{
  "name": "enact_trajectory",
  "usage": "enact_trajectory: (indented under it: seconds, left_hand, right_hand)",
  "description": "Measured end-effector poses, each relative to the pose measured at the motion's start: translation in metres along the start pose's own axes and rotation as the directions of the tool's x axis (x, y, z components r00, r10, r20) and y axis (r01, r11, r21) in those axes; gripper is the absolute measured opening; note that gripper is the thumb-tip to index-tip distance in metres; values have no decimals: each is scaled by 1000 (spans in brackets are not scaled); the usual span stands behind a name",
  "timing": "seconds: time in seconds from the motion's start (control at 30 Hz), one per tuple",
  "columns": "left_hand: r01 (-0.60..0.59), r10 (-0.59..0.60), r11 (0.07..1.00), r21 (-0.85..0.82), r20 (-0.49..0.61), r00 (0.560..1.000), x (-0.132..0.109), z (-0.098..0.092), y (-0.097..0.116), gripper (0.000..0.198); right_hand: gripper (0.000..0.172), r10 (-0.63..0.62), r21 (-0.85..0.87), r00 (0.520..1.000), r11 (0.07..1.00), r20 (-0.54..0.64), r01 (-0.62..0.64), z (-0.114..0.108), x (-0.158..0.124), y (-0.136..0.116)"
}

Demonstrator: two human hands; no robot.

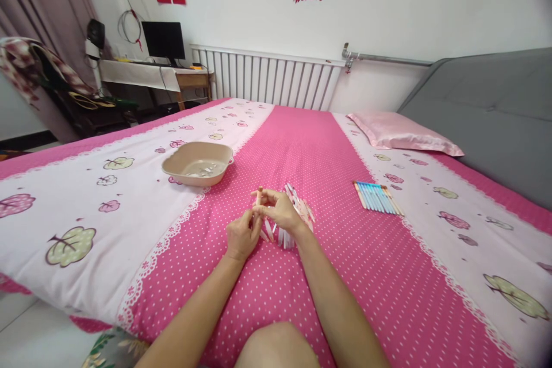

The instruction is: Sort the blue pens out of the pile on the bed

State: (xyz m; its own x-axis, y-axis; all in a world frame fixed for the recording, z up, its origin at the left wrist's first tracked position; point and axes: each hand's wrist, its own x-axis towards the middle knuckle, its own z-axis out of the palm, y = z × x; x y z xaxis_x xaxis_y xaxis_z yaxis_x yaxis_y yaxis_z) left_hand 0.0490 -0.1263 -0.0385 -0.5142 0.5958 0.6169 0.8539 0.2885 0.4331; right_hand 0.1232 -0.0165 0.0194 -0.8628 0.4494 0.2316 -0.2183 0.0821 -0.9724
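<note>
A slim, pale-pink pen [259,198] with a brownish top stands nearly upright between my two hands. My left hand [242,234] is closed around its lower end. The thumb and fingers of my right hand [281,210] pinch it higher up. Just beyond and under my right hand lies a loose pile of white and pink pens [304,210], partly covered by that hand. Farther right, several pens with blue and peach barrels [379,198] lie side by side in a neat row. A beige plastic basin [172,173] to the left holds a few small, clear or whitish pieces.
Everything rests on a bed with a pink dotted cover [297,144]. At the far right are a pink pillow [401,131] and a grey headboard [491,109]. Beyond the bed stand a white radiator [276,76] and a desk with a monitor [164,41].
</note>
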Motion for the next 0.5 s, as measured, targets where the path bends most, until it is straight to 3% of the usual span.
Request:
enact_trajectory:
  seconds: [0.2, 0.5]
  left_hand:
    - [-25, 33, 993, -113, 72, 997, 3, -4, 3, 31]
    - [-88, 97, 991, -96, 96, 991, 5, -2, 1, 32]
  right_hand:
    - [41, -23, 120, 998, 992, -65, 31, -11, 0, -3]
    - [43, -20, 117, 999, 993, -48, 25, -12, -2, -5]
